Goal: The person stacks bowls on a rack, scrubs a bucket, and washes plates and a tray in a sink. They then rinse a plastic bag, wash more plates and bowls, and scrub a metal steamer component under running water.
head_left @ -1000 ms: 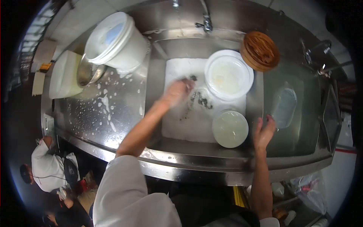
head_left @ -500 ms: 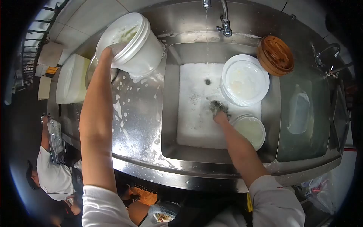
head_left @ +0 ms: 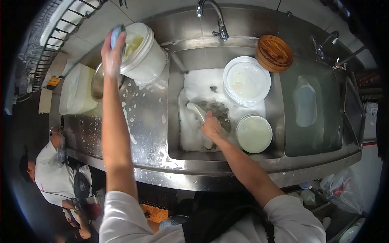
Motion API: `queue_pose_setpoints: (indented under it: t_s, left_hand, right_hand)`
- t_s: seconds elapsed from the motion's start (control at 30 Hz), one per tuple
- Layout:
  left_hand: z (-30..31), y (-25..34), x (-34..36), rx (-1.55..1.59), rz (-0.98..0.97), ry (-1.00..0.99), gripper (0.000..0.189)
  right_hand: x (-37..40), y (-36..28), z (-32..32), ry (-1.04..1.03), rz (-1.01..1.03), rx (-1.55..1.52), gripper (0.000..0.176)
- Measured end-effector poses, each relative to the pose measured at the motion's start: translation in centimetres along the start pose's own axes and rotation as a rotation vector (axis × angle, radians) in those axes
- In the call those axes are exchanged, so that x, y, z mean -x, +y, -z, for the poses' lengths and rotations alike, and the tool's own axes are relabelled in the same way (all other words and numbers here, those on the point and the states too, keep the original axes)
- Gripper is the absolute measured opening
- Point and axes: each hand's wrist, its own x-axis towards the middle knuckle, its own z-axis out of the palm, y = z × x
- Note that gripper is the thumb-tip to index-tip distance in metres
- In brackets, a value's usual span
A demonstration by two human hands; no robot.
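Note:
My left hand (head_left: 111, 54) is raised beside the white bucket (head_left: 146, 60), its fingers closed on a blue sponge (head_left: 117, 35). Down in the foamy sink basin (head_left: 190, 156), my right hand (head_left: 211, 126) grips a white dish (head_left: 196, 108). This dish is tilted nearly edge-on, its lower part in the suds and partly behind the hand. To the right of that hand stands a round white tub (head_left: 254, 135) with cloudy liquid. A stack of white plates (head_left: 247, 81) sits farther back in the basin.
A brown round container (head_left: 274, 52) rests at the basin's back right corner. The second basin holds water and a clear plastic container (head_left: 306, 106). A faucet (head_left: 222, 32) rises behind the foam. A pale tub (head_left: 77, 89) stands left; a co-worker (head_left: 56, 174) is at lower left.
My left hand has come up out of the bucket with the sponge. My right hand has lifted the white dish partly out of the foam. Water no longer visibly runs from the faucet.

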Motion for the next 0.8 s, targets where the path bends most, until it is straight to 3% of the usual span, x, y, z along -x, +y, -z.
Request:
queue_pose_setpoints:
  t_s: [0.03, 0.1, 0.13, 0.17, 0.2, 0.23, 0.27, 0.33, 0.37, 0.47, 0.5, 0.57, 0.63, 0.67, 0.7, 0.77, 0.8]
  left_hand:
    - [0.3, 1.8, 3.0, -0.017, -0.026, -0.038, 0.056]
    - [1.0, 3.9, 9.9, -0.102, 0.196, -0.218, 0.048]
    - [-0.4, 4.6, 13.6, -0.049, 0.165, -0.225, 0.047]
    - [-1.6, 1.8, 17.2, 0.064, 0.287, -0.325, 0.053]
    - [-3.2, 2.5, 20.1, 0.063, 0.391, -0.517, 0.048]
    - [-5.6, 4.2, 23.3, 0.041, 0.508, -0.568, 0.043]
    - [-8.2, 1.8, 26.8, -0.045, 0.236, -0.586, 0.042]
    - [-12.4, 2.6, 32.1, -0.005, 0.026, -0.644, 0.041]
    - [-13.4, 3.8, 33.4, -0.235, -0.099, -0.673, 0.038]
    - [-17.0, 1.9, 30.5, -0.595, -0.006, -0.339, 0.034]
    - [-19.1, -0.1, 29.0, -0.623, -0.131, -0.157, 0.035]
    - [-23.5, 5.5, 26.4, -0.223, 0.197, -0.113, 0.040]
    - [-27.1, 8.1, 29.2, -0.144, 0.019, -0.425, 0.042]
    - [-27.0, 9.2, 31.5, -0.237, -0.390, -0.482, 0.046]
    - [-26.2, 10.1, 31.5, -0.374, -0.265, -0.685, 0.048]
    - [-24.4, 11.4, 30.5, -0.655, 0.002, -1.070, 0.053]
    - [-25.6, 13.4, 29.6, -0.810, 0.175, -1.014, 0.051]
  right_hand:
    - [1.0, 0.0, 1.3, 0.047, 0.048, -0.013, 0.047]
    - [3.3, 0.2, 4.1, 0.139, 0.113, -0.055, 0.045]
    - [4.1, 0.2, 6.0, 0.190, 0.135, -0.089, 0.043]
    - [5.2, 0.2, 7.6, 0.239, 0.153, -0.124, 0.041]
    - [6.2, 0.3, 9.0, 0.296, 0.099, -0.169, 0.037]
    - [6.7, 1.0, 9.9, 0.322, 0.076, -0.284, 0.036]
    - [7.1, 1.9, 10.9, 0.348, 0.055, -0.400, 0.035]
    - [7.8, 3.6, 11.6, 0.424, 0.038, -0.702, 0.033]
    - [8.5, 4.5, 12.0, 0.454, 0.054, -0.738, 0.034]
    - [11.6, 5.5, 14.4, 0.475, 0.098, -0.821, 0.036]
    - [12.5, 5.8, 14.9, 0.447, 0.109, -0.760, 0.037]
    - [12.8, 6.2, 16.6, 0.398, 0.145, -0.642, 0.039]
    - [10.6, 8.2, 17.9, 0.412, 0.057, -0.653, 0.045]
    - [9.6, 10.2, 18.8, 0.459, -0.021, -0.676, 0.045]
    - [9.2, 11.9, 19.9, 0.506, -0.100, -0.704, 0.046]
    - [10.1, 14.3, 23.5, 0.481, 0.062, -0.855, 0.046]
    - [10.4, 15.0, 24.4, 0.459, 0.018, -0.932, 0.044]
